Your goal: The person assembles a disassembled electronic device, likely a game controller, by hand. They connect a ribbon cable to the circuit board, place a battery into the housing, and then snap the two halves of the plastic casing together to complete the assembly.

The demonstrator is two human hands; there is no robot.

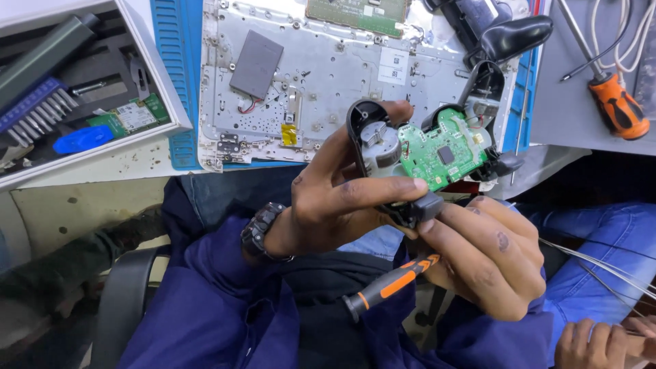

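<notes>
Gripping opened controller above lap with left hand, thumb clamped along its lower edge. Pinching small grey part at that edge with right hand, screwdriver tucked underneath. Best keeping fingers off green board, pulling gently and straight.

Opened black game controller, green board exposed, held upright

A blue work mat covers the far bench, with a silver laptop base panel lying on it. At far left an open white drawer holds small tools. At far right an orange-handled screwdriver rests on a grey surface. A black chair arm shows near left.
</notes>
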